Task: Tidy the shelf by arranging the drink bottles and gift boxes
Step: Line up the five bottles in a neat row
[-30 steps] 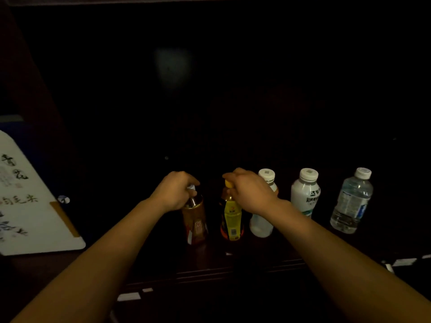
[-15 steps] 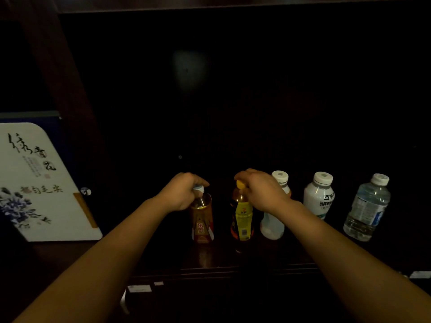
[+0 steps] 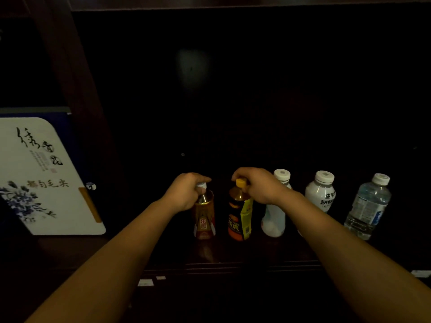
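Little moved: L hand (image 3: 186,191) and R hand (image 3: 258,185) fingers still clamped on brown bottle (image 3: 204,217) and yellow bottle (image 3: 240,213) caps. Risk: cap-only hold, so yellow bottle may swing into white bottle (image 3: 274,215) just beside.

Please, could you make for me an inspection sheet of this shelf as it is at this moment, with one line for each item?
Surface: dark wooden shelf board, dimly lit.
Job's things: five bottles upright in a row: brown bottle, yellow-capped bottle, plain white bottle, lettered white bottle, clear water bottle; white gift box in the left compartment.
Clutter: small white tags at the front edge.
Hands: left hand grips the brown bottle's neck; right hand holds the yellow-capped bottle's top.
Cables: nothing seen.
Surroundings: wooden upright between compartments; dark back panel.
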